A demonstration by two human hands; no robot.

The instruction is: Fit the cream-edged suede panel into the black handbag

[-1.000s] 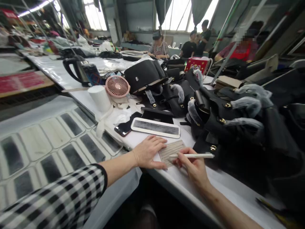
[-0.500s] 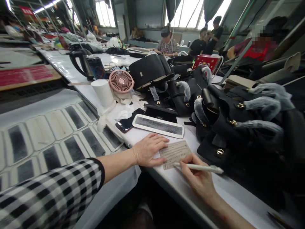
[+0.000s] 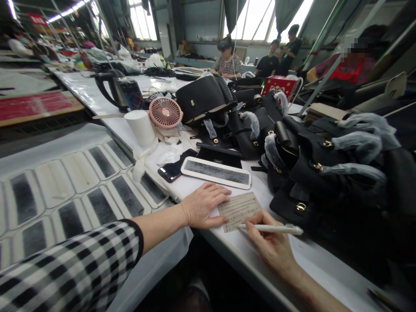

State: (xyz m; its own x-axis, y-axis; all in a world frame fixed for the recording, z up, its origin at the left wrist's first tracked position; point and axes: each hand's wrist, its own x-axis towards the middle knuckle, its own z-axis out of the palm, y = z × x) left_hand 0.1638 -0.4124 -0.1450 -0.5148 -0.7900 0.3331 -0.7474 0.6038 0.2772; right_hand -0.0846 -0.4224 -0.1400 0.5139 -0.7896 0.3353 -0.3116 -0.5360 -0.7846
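right hand [image 3: 273, 245], lower right of centre: pinching white pen [image 3: 281, 228], tip near lower edge of marked card [image 3: 242, 207], just below centre | left hand [image 3: 206, 207], centre: spread flat at card's left edge | step: likely writing; next stroke calls for card held steady | beyond: white-framed strip [image 3: 216, 172], phone [image 3: 169, 171] | pink fan [image 3: 165, 112], upper left of centre

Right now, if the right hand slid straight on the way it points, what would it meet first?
Crossing the card, the right hand would probably meet the left hand first, at the card's edge; depth is hard to judge.
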